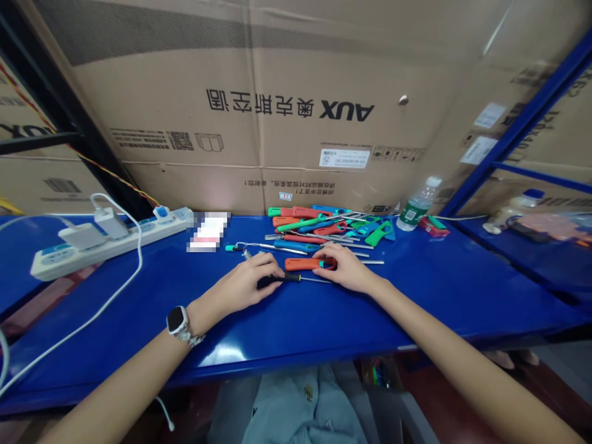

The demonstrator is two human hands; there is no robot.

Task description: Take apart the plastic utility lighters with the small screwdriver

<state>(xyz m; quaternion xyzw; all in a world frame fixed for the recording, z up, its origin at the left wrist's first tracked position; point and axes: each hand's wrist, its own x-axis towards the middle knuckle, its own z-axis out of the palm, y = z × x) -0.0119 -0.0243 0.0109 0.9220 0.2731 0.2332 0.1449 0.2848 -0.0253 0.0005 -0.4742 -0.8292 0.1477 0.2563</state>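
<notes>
My left hand point(259, 277) is closed round the black handle of a screwdriver point(292, 278); the handle has a yellow collar, and its thin shaft points right along the blue tabletop. Just behind it lies an orange long-nosed lighter point(301, 264), its metal tube pointing right. My right hand point(345, 266) grips that lighter around its trigger end, partly hiding it. Behind both hands is a loose pile of similar lighters point(324, 228) in red, green, blue and orange. Near my left fingers lies a slim pen-like metal tool point(282, 248).
A white power strip point(139, 233) with plugged-in chargers stands at the left, its white cable point(121, 287) trailing across the table. At the right are a water bottle point(413, 209) and a small red box point(433, 228). A large cardboard box point(287, 142) walls off the back.
</notes>
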